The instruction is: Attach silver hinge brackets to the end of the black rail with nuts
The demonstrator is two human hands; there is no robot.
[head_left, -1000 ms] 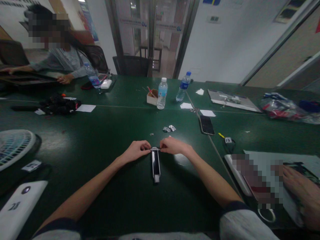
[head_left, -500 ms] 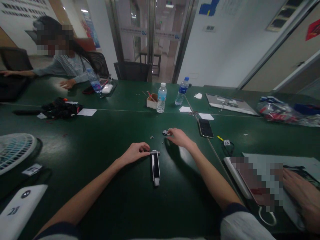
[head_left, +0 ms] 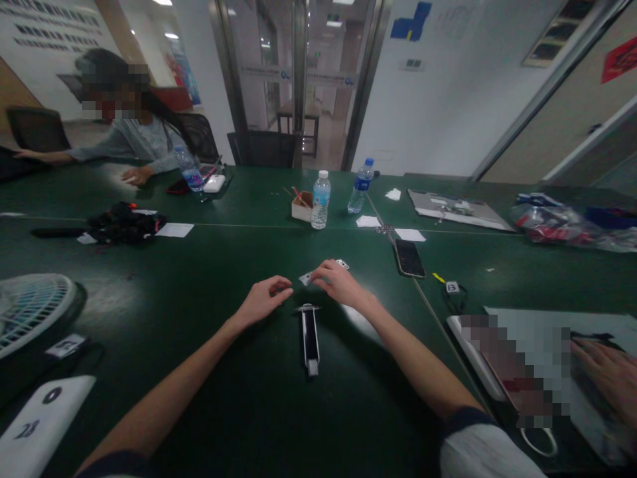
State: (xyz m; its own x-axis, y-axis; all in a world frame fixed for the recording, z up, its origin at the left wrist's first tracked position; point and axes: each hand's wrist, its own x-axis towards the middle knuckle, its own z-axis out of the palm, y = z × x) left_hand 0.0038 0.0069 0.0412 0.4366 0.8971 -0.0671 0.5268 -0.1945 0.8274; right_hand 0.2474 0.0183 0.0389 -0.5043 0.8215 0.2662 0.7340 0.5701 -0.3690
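Note:
A long black and silver bar-shaped part (head_left: 310,335) lies lengthwise on the green table (head_left: 213,279) in front of me. My right hand (head_left: 337,282) is closed in a pinch on a small silver hinge-like piece (head_left: 305,278), held just above the bar's far end. My left hand (head_left: 263,300) hovers left of that end with its fingers curled together, and nothing shows in them. A second small silver piece (head_left: 342,264) lies on the table just beyond my right hand.
Two water bottles (head_left: 321,200) and a small box (head_left: 301,206) stand further back. A black phone (head_left: 410,258) lies to the right. A fan (head_left: 30,311) sits at the left. Another person sits at the far left; someone's hand (head_left: 604,375) rests on papers at the right.
My right hand reached out to the small silver pieces, picked one up and brought it back toward the bar. My left hand let go of the bar's end and lifted slightly.

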